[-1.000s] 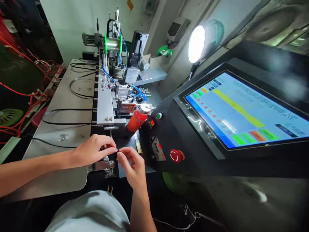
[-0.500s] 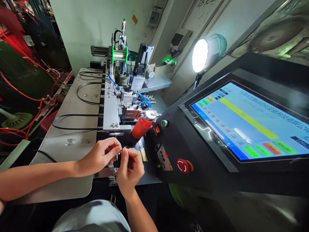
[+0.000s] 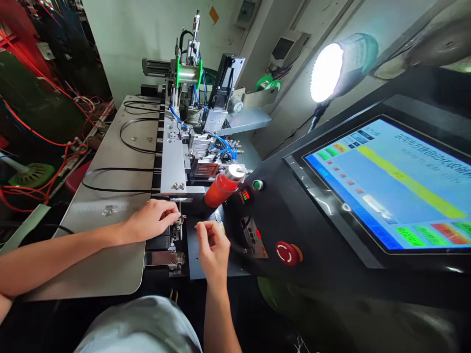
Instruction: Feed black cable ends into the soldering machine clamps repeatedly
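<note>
My left hand (image 3: 151, 221) is pinched shut at the front edge of the machine, over a small metal fixture (image 3: 177, 229). At its fingertips shows the small end of a cable (image 3: 183, 216) with fine, light-coloured wires; most of it is hidden by the fingers. To the right, my right hand (image 3: 214, 251) is raised above the dark plate, thumb and forefinger pressed together. Whatever may be between them is too small to make out. The two hands are apart.
Several black cables (image 3: 121, 169) lie across the metal table (image 3: 110, 255). A red bottle (image 3: 222, 187) stands beyond my right hand. On the right are a control panel with a touchscreen (image 3: 390, 181), a red stop button (image 3: 289, 253) and a bright lamp (image 3: 327, 72). A wire spool (image 3: 189, 74) sits farther back.
My hands, fingertips together before, have separated. The left has moved slightly left and up over the fixture; the right has moved right. The camera view has shifted a little.
</note>
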Available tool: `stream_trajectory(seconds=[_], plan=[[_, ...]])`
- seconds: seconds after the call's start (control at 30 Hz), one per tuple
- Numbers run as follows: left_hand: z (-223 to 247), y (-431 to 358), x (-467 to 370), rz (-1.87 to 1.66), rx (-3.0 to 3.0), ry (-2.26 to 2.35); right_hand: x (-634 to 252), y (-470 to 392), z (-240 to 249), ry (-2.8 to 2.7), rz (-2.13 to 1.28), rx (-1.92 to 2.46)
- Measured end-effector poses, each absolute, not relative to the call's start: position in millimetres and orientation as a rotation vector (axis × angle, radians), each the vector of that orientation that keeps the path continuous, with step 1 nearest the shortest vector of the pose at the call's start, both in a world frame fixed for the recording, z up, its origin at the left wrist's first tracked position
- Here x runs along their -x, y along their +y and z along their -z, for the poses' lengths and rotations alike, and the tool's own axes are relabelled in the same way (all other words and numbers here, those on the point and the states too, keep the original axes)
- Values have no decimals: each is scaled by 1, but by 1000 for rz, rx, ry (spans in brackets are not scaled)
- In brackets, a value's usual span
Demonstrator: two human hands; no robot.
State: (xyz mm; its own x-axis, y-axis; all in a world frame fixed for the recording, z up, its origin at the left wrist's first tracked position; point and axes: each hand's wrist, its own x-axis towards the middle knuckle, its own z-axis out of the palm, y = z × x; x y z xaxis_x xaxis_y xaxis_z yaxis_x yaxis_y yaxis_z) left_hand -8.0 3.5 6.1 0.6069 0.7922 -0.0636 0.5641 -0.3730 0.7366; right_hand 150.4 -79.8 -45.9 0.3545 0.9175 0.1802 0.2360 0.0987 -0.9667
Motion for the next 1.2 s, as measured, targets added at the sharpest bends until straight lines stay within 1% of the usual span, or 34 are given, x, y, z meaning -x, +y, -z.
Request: stream_trajectory(seconds=[0.07, 0.13, 0.97, 1.2], plan=[[-4, 7, 8, -270, -2069, 1109, -156, -80, 51, -1057, -708, 1451], [-2, 7, 7, -228, -2079, 1134, -158, -82, 55, -1019, -715, 1471], [-4, 9, 4, -139, -2059, 1197, -159, -80, 69, -1031, -776, 1436], [1, 9, 2, -179, -2101, 1206, -151, -68, 72, -1182, -890, 1357]])
